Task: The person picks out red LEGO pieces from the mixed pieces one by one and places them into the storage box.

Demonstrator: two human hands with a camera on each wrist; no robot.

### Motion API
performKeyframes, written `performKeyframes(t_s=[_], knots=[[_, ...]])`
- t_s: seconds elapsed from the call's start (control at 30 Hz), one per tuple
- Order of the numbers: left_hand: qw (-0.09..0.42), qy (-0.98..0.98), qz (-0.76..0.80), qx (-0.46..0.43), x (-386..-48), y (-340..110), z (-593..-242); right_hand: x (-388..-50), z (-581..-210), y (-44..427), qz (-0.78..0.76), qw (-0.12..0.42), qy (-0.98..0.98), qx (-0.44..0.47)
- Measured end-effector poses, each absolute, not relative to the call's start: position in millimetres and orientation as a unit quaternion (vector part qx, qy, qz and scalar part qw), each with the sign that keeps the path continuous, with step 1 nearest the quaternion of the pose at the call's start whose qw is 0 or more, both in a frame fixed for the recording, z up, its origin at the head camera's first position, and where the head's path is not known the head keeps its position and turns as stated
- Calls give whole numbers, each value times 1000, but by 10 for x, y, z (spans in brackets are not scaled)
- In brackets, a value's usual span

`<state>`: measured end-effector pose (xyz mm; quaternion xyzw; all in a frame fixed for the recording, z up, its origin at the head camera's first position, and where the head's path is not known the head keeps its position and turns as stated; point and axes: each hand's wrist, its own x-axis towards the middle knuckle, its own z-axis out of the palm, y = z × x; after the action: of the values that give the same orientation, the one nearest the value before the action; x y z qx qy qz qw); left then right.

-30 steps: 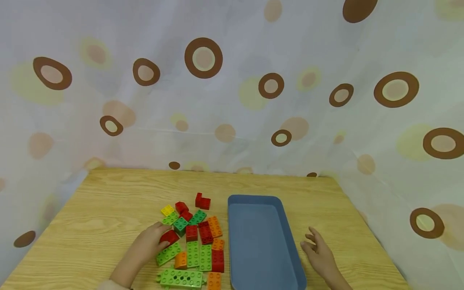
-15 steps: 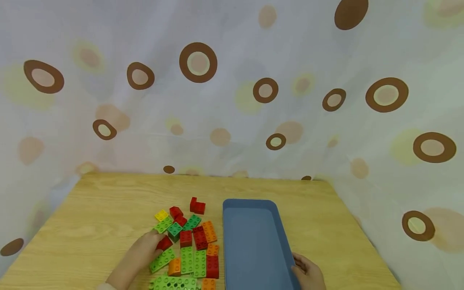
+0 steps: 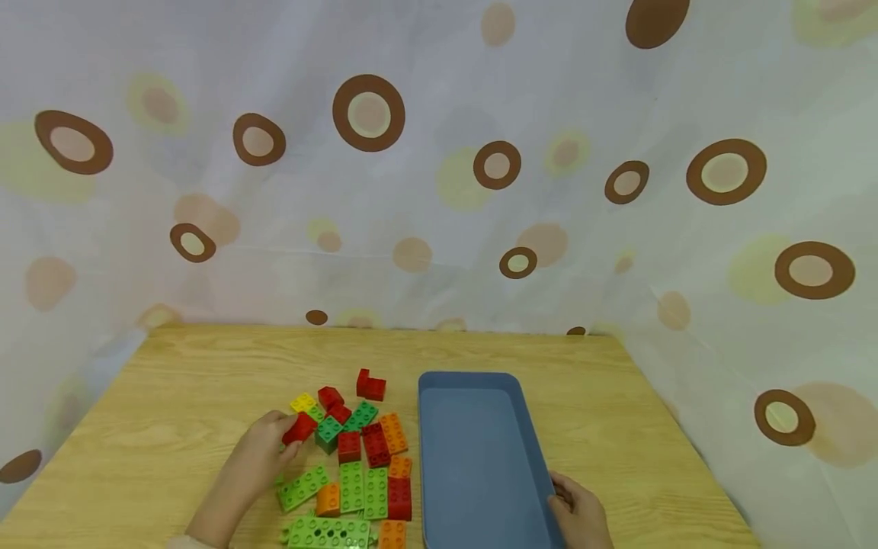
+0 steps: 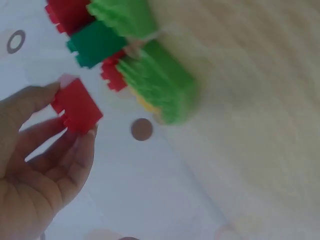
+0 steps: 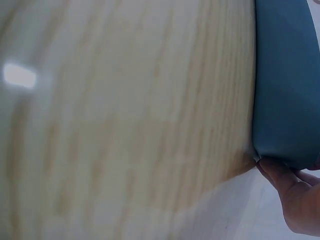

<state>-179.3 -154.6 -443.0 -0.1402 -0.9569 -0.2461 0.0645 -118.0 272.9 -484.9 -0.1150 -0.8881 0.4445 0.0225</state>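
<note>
My left hand pinches a red building brick between thumb and fingers, lifted over the left of the brick pile. In the left wrist view the brick shows its studs toward the palm. A blue rectangular tray lies right of the pile with nothing in it. At its right side my right hand holds the wall near the front; the right wrist view shows fingers at the tray's edge, the rest of the grip partly hidden.
Green, red, orange and yellow bricks lie loose left of the tray, among them a long light green piece in front and a dark green brick. Two joined red bricks sit farther back. A spotted cloth hangs behind the wooden table.
My left hand has picked the red brick up from the pile and raised it slightly. My right hand has moved left from beside the tray onto its right edge.
</note>
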Motion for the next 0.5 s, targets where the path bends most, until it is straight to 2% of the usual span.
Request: performKeyframes(t_s=[0.1, 0.17, 0.4, 0.5], knots=[[128, -947, -250, -154, -1819, -1377, -4315, -1170, -4828, 2736, 436, 27, -892, -116], [147, -941, -254, -169, -1862, -1223, -4243, -1166, -4817, 2734, 435, 29, -892, -116], [141, -924, -252, -253, -2167, -564, -4066, -1174, -4832, 2720, 431, 41, -895, -106], [108, -918, -240, -298, -2328, -288, -4086, -1194, -4852, 2716, 431, 34, -894, -117]])
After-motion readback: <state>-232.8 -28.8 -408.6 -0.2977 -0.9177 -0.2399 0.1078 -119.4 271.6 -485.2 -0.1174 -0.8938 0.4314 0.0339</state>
